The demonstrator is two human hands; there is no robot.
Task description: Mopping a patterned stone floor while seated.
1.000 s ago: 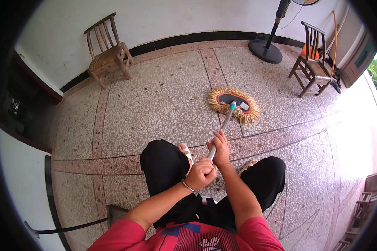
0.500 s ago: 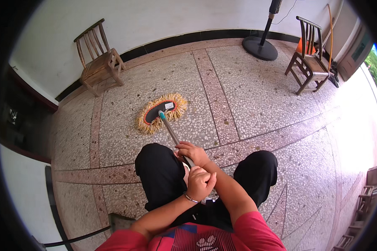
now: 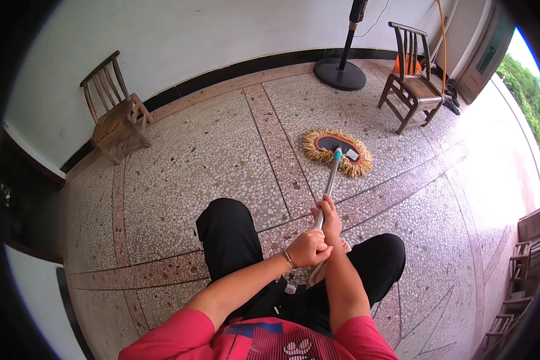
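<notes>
mop out front, both hands on the handle

mop (image 3: 337,152) lies flat on the speckled terrazzo floor (image 3: 192,174), well ahead of the person's feet, its yellow fringe spread around a dark pad just right of a reddish floor strip. the metal handle (image 3: 329,186) slants back to the body. the right hand (image 3: 330,217) is wrapped around the handle further down the shaft, and the left hand (image 3: 309,247) is clamped on it nearer the top end, so each grip is closed on the handle. judging by the floor, no wet or swept path shows, so how much is covered cannot be told. a wooden chair (image 3: 115,117) stands by the wall to the left, another chair (image 3: 411,84) and a fan base (image 3: 339,73) beyond the mop.
</notes>
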